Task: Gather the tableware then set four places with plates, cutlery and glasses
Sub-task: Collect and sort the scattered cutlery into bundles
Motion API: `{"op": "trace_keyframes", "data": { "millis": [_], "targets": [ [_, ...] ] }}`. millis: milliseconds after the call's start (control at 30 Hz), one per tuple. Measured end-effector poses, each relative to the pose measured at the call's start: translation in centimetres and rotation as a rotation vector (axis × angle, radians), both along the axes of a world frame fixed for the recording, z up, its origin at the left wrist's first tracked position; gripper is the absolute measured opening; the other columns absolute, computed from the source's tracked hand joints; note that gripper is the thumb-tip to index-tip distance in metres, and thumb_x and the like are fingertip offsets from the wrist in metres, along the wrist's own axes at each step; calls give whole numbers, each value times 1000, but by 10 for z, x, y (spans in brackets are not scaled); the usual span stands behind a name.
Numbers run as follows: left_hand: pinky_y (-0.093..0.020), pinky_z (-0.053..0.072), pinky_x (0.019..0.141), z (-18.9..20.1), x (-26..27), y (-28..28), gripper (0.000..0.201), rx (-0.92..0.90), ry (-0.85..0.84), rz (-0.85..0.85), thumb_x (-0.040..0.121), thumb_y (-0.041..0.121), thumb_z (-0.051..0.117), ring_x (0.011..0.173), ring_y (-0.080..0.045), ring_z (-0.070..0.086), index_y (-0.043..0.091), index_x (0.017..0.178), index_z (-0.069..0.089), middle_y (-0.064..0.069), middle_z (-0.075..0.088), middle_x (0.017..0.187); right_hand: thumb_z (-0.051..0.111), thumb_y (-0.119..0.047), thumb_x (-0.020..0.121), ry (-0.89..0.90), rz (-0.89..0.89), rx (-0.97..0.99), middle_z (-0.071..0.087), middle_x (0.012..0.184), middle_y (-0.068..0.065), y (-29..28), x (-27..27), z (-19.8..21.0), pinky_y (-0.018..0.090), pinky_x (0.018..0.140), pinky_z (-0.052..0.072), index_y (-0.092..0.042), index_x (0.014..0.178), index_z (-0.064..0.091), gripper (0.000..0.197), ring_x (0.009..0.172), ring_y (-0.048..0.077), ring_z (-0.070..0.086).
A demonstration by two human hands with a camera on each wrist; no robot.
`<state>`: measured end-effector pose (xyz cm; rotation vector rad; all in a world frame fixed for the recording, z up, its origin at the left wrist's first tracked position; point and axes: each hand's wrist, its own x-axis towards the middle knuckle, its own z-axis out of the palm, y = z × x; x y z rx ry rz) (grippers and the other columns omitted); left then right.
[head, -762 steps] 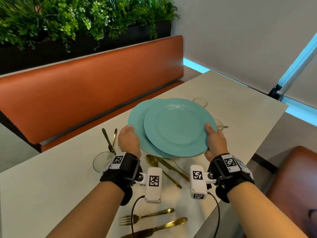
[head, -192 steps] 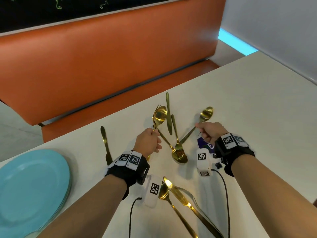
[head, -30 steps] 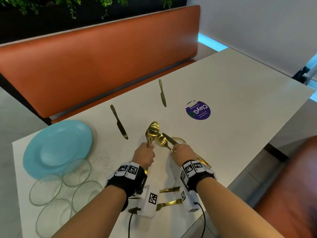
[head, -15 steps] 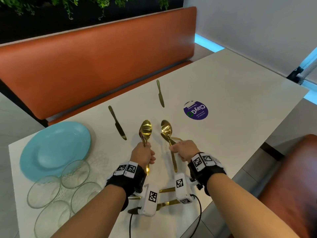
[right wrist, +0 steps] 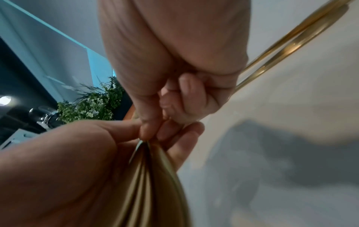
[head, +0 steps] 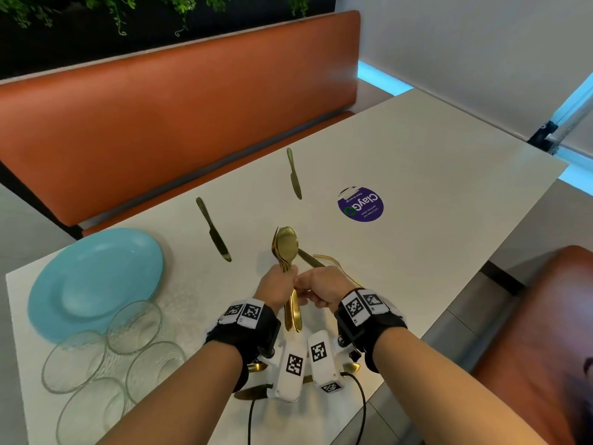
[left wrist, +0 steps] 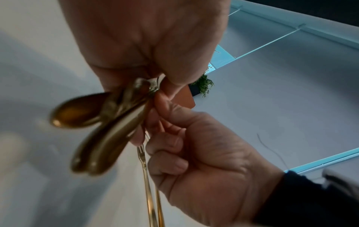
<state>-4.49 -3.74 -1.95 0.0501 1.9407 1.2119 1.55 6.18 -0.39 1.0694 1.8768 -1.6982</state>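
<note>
Four glasses (head: 106,354) and stacked plates (head: 93,277) sit gathered left of the grip. Left hand (head: 277,289) grips the spoon bundle (head: 287,248); right hand (head: 321,289), fingers curled, pinches its handles. Two knives (head: 213,229) lie beyond; no place is set.

Glossy gold metal spoons (head: 286,248); clear ribbed glasses (head: 134,322); matt table (head: 433,175).
</note>
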Motion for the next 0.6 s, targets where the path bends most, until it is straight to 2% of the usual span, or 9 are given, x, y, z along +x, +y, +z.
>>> {"op": "trace_keyframes", "data": {
  "millis": [67, 133, 200, 267, 333, 400, 600],
  "targets": [
    [-53, 55, 84, 6, 1, 0, 31, 17, -26, -2, 82, 37, 45, 88, -38, 67, 8, 87, 52, -20, 61, 91, 61, -17, 85, 55, -9, 39, 58, 68, 5, 2, 2, -2, 20, 46, 33, -14, 79, 63, 7, 51, 11, 45],
    [-43, 59, 71, 29, 9, -1, 21, 62, -65, 31, 97, 23, 39, 73, -31, 67, 5, 101, 47, -16, 61, 89, 64, -18, 84, 73, -25, 94, 59, 69, 2, 8, 5, -2, 21, 50, 39, -17, 81, 67, 4, 54, 12, 48],
    [-34, 55, 62, 29, 8, -2, 19, 82, -91, 84, 101, 19, 34, 68, -25, 65, 5, 111, 42, -14, 62, 90, 66, -20, 82, 67, -75, 194, 61, 76, 6, 19, 7, -2, 26, 58, 43, -15, 84, 71, 7, 62, 17, 50],
    [-30, 54, 60, 24, 6, -6, 22, 57, -71, 109, 101, 20, 34, 67, -22, 62, 5, 115, 42, -12, 62, 89, 64, -21, 84, 20, -79, 414, 66, 84, 8, 35, 11, -1, 31, 70, 48, -10, 91, 72, 15, 74, 21, 56],
    [-27, 52, 58, 18, 2, -8, 24, 24, -44, 119, 101, 22, 34, 64, -19, 59, 5, 115, 45, -9, 60, 84, 59, -22, 87, -66, 2, 654, 70, 101, 7, 50, 19, -3, 31, 83, 49, -10, 98, 72, 21, 91, 23, 63],
    [-25, 49, 56, 14, 0, -9, 24, -4, -17, 115, 101, 22, 35, 62, -17, 55, 5, 113, 47, -6, 56, 80, 58, -20, 87, -122, 16, 733, 68, 111, 5, 59, 26, -5, 30, 88, 49, -13, 103, 70, 21, 104, 25, 61],
    [-25, 45, 56, 12, -3, -9, 18, -30, 1, 93, 100, 21, 35, 62, -16, 50, 8, 98, 47, -6, 51, 75, 54, -20, 90, -240, 85, 798, 65, 112, 6, 66, 33, -16, 29, 81, 49, -16, 109, 66, 23, 104, 25, 61]
  ]
}}
